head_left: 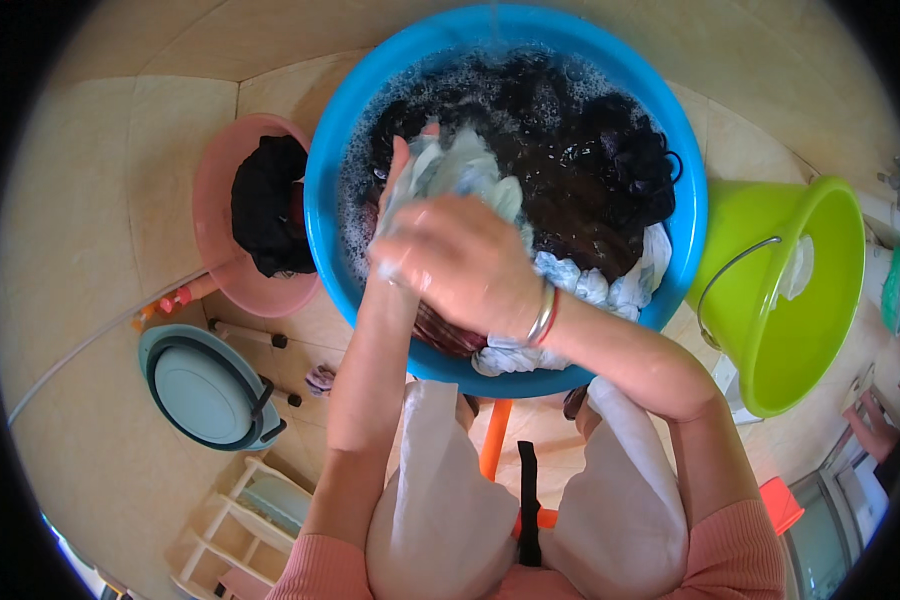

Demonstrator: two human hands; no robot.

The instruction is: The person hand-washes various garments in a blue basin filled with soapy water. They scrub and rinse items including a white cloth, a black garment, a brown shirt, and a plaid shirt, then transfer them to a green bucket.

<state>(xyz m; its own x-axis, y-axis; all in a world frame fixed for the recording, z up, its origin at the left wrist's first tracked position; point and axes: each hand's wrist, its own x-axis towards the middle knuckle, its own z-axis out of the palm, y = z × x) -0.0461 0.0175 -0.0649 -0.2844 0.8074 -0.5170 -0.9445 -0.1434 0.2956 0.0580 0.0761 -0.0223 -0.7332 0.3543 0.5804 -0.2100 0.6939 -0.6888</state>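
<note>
Over a big blue tub (325, 215) of soapy water, both my hands are on a wet pale whitish-green cloth (465, 165). My left hand (398, 185) lies beneath it, mostly covered, with only a thumb and a fingertip showing. Across it my right hand (460, 262) is closed, its fingers curled on the cloth and slightly blurred by motion. White suds cling to the right fingers. Dark clothes (580, 150) soak in the water around the hands. Crumpled white fabric (580, 285) and a dark red checked cloth (445, 330) lie along the tub's near side.
To the left, a pink basin (215, 235) holds a black garment (267, 210). A grey-blue collapsible basin (205, 395) stands nearer, by a cream rack (235, 520). On the right, a lime green bucket (745, 270) leans toward me. Tiled wall curves behind the tub.
</note>
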